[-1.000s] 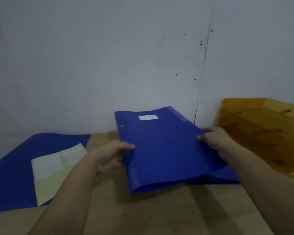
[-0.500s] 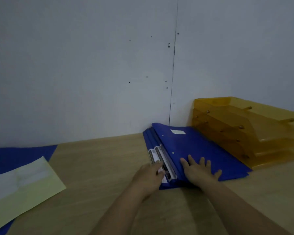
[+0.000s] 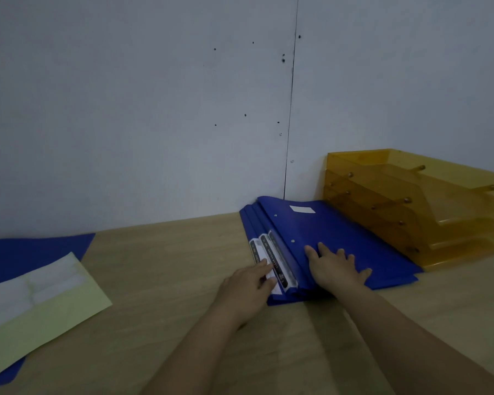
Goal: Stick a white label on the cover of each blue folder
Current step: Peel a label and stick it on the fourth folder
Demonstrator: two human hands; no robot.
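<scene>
A stack of blue folders [image 3: 342,235] lies on the wooden table against the wall, right of centre. The top folder bears a white label [image 3: 302,209] near its far end. My right hand [image 3: 335,266] lies flat, fingers spread, on the top cover near the front. My left hand [image 3: 247,285] rests at the stack's left edge, its fingertips on the spines. Another blue folder [image 3: 26,252] lies at the far left, with a pale yellow label sheet [image 3: 37,309] holding white labels on top of it.
A stacked amber plastic paper tray [image 3: 411,206] stands just right of the folder stack, against the wall. The grey wall runs along the back of the table. Bare wooden tabletop [image 3: 169,269] stretches between the two folder groups.
One second ago both hands held the labelled folder in the air. It now lies on top of the stack, and both hands rest on it. My view has turned to the right.
</scene>
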